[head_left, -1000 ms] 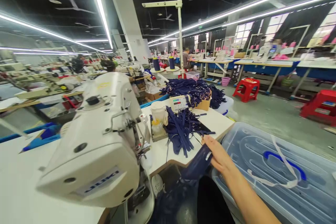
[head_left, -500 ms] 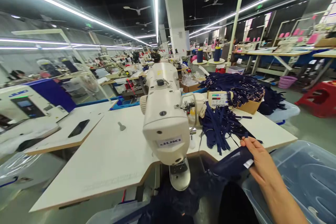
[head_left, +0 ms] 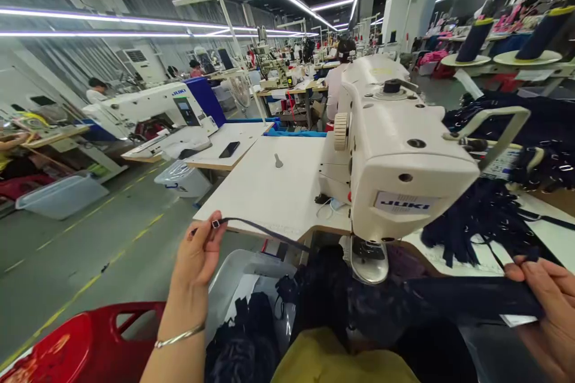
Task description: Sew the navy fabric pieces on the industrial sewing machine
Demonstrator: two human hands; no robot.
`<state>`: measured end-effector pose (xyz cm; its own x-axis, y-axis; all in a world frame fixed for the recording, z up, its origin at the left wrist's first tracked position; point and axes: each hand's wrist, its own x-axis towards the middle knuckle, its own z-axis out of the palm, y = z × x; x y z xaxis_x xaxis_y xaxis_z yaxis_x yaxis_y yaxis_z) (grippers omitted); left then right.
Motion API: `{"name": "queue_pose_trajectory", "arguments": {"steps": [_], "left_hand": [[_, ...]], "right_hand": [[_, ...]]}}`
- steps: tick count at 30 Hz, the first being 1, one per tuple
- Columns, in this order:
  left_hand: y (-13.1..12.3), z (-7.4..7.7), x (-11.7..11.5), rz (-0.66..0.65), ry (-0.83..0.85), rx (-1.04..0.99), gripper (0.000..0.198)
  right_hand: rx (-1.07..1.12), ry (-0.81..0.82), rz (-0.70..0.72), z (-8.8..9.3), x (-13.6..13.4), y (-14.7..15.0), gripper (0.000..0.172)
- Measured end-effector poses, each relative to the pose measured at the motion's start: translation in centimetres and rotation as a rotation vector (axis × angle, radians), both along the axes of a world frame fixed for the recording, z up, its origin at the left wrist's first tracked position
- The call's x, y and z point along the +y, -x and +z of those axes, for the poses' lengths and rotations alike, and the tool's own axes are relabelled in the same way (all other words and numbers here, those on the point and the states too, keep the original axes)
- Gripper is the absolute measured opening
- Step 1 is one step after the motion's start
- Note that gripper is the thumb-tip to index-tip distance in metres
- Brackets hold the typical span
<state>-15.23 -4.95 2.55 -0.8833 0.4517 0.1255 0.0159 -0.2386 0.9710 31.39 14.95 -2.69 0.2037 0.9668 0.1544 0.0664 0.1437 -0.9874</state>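
My left hand [head_left: 197, 257] is raised at the lower left and pinches a thin navy strap [head_left: 260, 229] by its small ring end; the strap runs right and down toward a dark garment [head_left: 359, 305] in my lap. At the lower right edge, my right hand [head_left: 545, 305] grips the other side of this navy fabric, near a white label. A white JUKI sewing machine [head_left: 395, 155] stands on the white table [head_left: 269, 191] just above the garment. To the machine's right lies a heap of navy straps [head_left: 485, 221].
A red plastic stool [head_left: 76, 344] is at the lower left and a clear bin [head_left: 242, 278] with dark pieces stands beside my lap. Thread cones [head_left: 476, 39] stand at the upper right. Other sewing stations, a phone [head_left: 229, 149] on a neighbouring table and seated workers fill the hall.
My view has swung left, away from the clear lidded bin. My left hand has come into view holding up the strap. My right hand still holds the navy fabric, now stretched across my lap.
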Motion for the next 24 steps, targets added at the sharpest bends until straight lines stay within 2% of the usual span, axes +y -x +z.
{"name": "queue_pose_trajectory", "arguments": {"steps": [2, 4, 6, 8, 10, 13, 16, 19, 21, 22, 24], "left_hand": [[-2.8, 0.2, 1.2, -0.135, -0.007, -0.021, 0.048], [-6.9, 0.2, 2.5, -0.330, 0.036, -0.042, 0.040], [-11.4, -0.3, 3.8, -0.546, 0.116, -0.058, 0.034], [-15.5, -1.0, 4.8, -0.742, 0.206, -0.064, 0.030], [-18.5, -1.7, 5.3, -0.865, 0.289, 0.032, 0.024], [-20.4, -2.2, 5.5, -0.848, 0.347, 0.265, 0.021], [-20.6, -2.5, 5.4, -0.747, 0.402, 0.577, 0.017], [-20.7, -3.0, 5.3, -0.621, 0.391, 0.991, 0.017], [-20.9, -3.5, 5.2, -0.557, 0.379, 1.194, 0.018], [-21.0, -3.6, 5.2, -0.543, 0.377, 1.223, 0.018], [-21.2, -3.7, 5.2, -0.561, 0.394, 1.112, 0.017]], "right_hand": [[0.036, 0.111, 0.044, 0.4, -1.3, 1.5, 0.025], [-0.114, 0.109, 0.172, 1.0, -2.7, 3.3, 0.030], [-0.317, -0.022, 0.372, 1.4, -4.0, 5.2, 0.028], [-0.457, -0.242, 0.540, 1.5, -5.2, 7.0, 0.020], [-0.533, -0.490, 0.605, 1.3, -6.1, 8.6, 0.014], [-0.611, -0.749, 0.595, 1.0, -6.7, 10.2, 0.016], [-0.717, -0.872, 0.524, 1.1, -6.9, 10.8, 0.019], [-0.814, -0.971, 0.432, 1.4, -7.0, 10.7, 0.024], [-0.874, -1.014, 0.396, 1.3, -7.1, 10.5, 0.029], [-0.906, -1.034, 0.397, 1.2, -7.2, 10.4, 0.031], [-0.955, -1.059, 0.425, 0.9, -7.2, 10.2, 0.032]]}}
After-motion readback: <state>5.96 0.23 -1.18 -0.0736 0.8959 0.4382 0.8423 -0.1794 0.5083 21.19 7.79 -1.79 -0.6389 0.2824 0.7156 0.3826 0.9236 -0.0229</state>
